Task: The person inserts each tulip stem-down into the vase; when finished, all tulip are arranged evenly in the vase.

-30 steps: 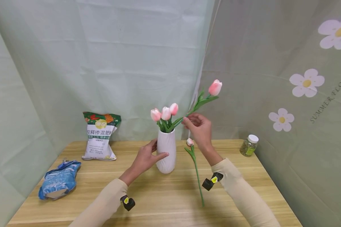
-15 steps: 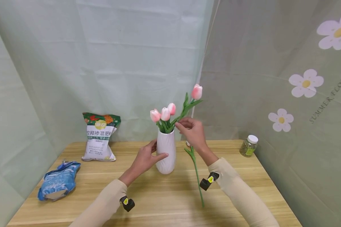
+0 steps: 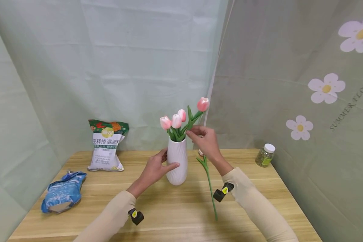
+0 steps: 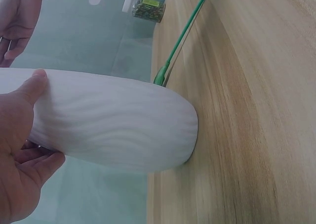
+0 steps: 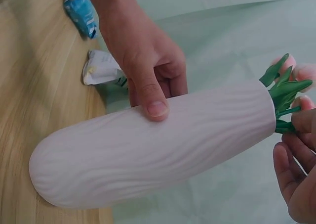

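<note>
A white ribbed vase (image 3: 177, 163) stands upright on the wooden table with several pink-and-white tulips (image 3: 176, 121) in its mouth. My left hand (image 3: 157, 168) grips its left side, thumb across the front and fingers behind, as the left wrist view also shows. At the rim, my right hand (image 3: 206, 139) pinches the stem of another tulip (image 3: 203, 104), which leans to the right. In the right wrist view a green stem (image 5: 289, 111) enters the vase mouth at those fingertips; its lower end is hidden inside. One more tulip (image 3: 210, 188) lies on the table, its bloom mostly behind my right hand.
At the back left stands a fertilizer bag (image 3: 106, 146) with a green top. A crumpled blue bag (image 3: 63, 192) lies at the left edge. A small jar (image 3: 265, 155) with a white lid is at the right rear. Fabric walls (image 3: 115, 67) enclose the table's back and sides.
My right hand has moved left and slightly down to the vase mouth with the tulip. Its bloom is lower and nearer the other blooms. My left hand stays on the vase.
</note>
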{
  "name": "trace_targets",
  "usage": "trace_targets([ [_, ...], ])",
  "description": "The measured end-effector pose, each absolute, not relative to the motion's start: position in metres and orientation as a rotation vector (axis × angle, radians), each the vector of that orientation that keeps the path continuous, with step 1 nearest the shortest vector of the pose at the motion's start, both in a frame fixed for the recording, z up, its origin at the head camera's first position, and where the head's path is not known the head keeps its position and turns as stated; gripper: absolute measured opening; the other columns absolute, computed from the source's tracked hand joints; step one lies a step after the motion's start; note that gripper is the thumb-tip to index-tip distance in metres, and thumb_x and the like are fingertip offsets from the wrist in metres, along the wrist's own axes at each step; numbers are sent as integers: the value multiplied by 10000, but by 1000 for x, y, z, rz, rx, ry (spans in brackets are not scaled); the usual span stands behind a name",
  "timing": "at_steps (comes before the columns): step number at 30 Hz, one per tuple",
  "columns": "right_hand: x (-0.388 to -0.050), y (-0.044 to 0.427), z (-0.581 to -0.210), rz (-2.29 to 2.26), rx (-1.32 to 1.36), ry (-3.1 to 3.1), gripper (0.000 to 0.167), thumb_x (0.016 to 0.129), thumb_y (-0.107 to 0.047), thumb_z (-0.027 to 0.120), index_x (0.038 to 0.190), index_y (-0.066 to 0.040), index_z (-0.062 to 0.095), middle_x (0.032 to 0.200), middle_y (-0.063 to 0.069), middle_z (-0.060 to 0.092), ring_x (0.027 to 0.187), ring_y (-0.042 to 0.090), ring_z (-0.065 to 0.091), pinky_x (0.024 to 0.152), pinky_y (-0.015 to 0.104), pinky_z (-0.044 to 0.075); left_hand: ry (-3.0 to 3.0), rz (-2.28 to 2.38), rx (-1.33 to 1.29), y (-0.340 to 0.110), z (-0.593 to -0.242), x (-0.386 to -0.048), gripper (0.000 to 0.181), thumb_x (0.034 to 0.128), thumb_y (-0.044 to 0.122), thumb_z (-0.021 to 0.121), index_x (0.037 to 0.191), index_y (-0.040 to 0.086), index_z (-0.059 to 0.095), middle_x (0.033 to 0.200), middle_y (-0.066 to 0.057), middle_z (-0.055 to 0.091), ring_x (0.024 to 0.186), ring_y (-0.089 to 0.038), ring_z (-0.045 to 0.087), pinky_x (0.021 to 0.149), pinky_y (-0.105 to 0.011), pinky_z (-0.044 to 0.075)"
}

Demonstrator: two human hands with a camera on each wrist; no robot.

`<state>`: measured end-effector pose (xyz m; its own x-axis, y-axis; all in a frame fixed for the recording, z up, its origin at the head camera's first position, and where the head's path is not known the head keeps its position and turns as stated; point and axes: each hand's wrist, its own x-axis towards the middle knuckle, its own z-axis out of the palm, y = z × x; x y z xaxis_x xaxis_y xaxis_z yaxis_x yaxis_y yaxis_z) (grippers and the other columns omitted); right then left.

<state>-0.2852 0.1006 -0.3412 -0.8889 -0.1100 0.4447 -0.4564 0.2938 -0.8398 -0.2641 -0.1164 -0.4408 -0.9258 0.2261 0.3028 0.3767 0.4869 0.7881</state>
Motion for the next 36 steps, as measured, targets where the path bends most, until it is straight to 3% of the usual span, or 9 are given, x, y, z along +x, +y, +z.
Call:
trace_targets([
  [6, -291, 105, -344, 1650, 510, -2218, 271, 944, -224, 762, 1125, -22, 756, 1025, 144, 755, 876, 220, 697, 695, 240, 611, -2581, -1419, -517, -116, -440, -265, 830, 859, 421, 825, 1499, 43, 458, 1412, -165, 601, 1288, -290, 607, 1062, -411, 531],
  [17, -292, 100, -347, 1572, 527, -2274, 192, 940, -213, 762, 1052, -58, 774, 950, 66, 768, 820, 172, 698, 677, 259, 607, -2584, -1443, -520, -116, -439, -265, 828, 864, 418, 820, 1505, 46, 450, 1419, -162, 596, 1296, -289, 601, 1069, -413, 526],
  [30, -288, 114, -355, 1590, 549, -2325, 254, 937, -263, 761, 1124, -92, 759, 997, 47, 757, 899, 194, 689, 742, 310, 594, -2576, -1444, -527, -116, -439, -264, 836, 860, 415, 826, 1501, 28, 454, 1409, -178, 602, 1286, -300, 608, 1059, -417, 533],
  [36, -285, 127, -361, 1637, 506, -2312, 268, 944, -278, 757, 1149, -106, 763, 1026, 59, 753, 912, 202, 676, 722, 268, 577, -2555, -1422, -539, -115, -438, -264, 824, 859, 391, 833, 1489, 8, 464, 1381, -192, 619, 1263, -307, 624, 1043, -411, 543],
])
